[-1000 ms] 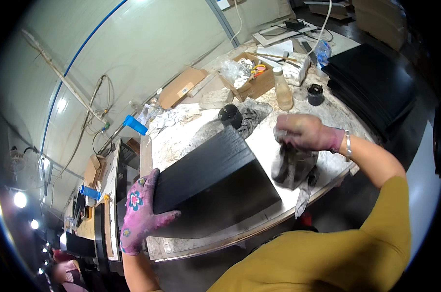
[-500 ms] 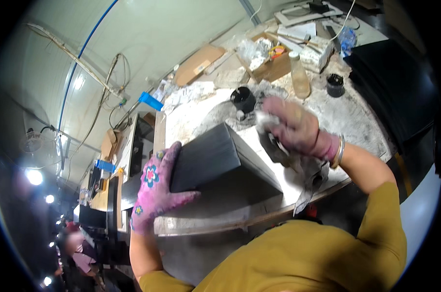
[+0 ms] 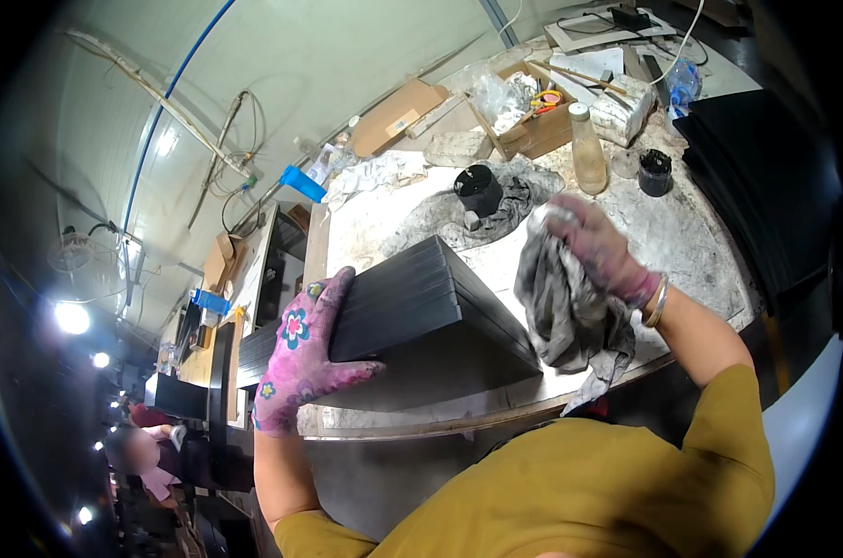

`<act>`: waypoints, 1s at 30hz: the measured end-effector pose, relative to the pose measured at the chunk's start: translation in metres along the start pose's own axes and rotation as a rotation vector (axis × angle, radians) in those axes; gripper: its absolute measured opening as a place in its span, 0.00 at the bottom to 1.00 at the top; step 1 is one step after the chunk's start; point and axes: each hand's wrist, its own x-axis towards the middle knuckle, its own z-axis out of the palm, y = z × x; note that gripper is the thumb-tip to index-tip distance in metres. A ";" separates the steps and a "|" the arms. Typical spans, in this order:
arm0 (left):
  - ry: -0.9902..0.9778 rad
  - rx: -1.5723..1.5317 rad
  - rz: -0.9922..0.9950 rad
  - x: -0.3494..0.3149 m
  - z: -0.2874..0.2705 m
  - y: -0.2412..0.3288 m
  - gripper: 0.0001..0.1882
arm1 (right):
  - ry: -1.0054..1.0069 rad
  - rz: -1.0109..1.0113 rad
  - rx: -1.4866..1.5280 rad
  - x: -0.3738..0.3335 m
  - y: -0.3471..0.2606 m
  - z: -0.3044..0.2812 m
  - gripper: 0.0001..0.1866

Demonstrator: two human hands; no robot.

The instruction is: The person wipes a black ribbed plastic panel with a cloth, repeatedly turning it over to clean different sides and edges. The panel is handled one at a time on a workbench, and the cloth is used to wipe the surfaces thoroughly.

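Observation:
A stack of flat black boards (image 3: 398,302) sits tilted across the near edge of the table, thin seams running along its side. My left hand (image 3: 298,349), in a pink flowered glove, grips the left part of this stack, thumb on the near face and fingers over the upper side. To the right of the stack my right hand (image 3: 600,246), in a stained pink glove, is closed on a grey-smudged white rag (image 3: 561,302). The rag hangs down toward the table's front edge, apart from the boards.
Behind the stack stands a black pot (image 3: 478,191) on a dirty cloth (image 3: 524,200). Farther right are a glass bottle (image 3: 587,153), a small black cup (image 3: 655,174) and black sheets (image 3: 766,177). A cardboard box (image 3: 538,130) holds scissors (image 3: 545,100). A person (image 3: 147,456) is at far left.
My right hand has drawn slightly away from the far side, and the rag now hangs lower and more fully in view. My left hand keeps its grip on the boards.

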 end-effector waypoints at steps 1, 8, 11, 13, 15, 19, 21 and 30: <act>0.004 0.011 -0.003 0.002 -0.001 0.000 0.56 | 0.069 0.126 0.210 0.007 -0.008 -0.005 0.24; 0.028 0.012 0.056 0.016 0.002 0.011 0.55 | 0.148 -0.338 -0.446 0.032 -0.068 -0.005 0.20; 0.025 0.026 0.056 0.018 0.003 0.012 0.55 | 0.107 -0.363 -0.510 0.022 -0.040 0.008 0.14; 0.011 0.001 0.014 0.017 0.002 0.014 0.55 | -0.077 0.007 -0.557 0.023 0.000 -0.005 0.10; 0.024 0.056 -0.030 0.009 0.000 0.016 0.55 | -0.280 -0.029 -1.118 0.008 0.062 -0.043 0.19; 0.052 0.007 0.084 0.010 0.003 0.008 0.54 | -0.276 0.225 -0.578 0.005 -0.024 0.010 0.47; 0.022 -0.033 0.026 0.009 -0.004 0.014 0.53 | -0.402 0.070 -0.306 0.015 -0.054 0.047 0.58; 0.521 -0.295 -0.161 -0.056 -0.017 -0.103 0.29 | -0.117 -0.006 -0.078 -0.003 -0.041 0.142 0.68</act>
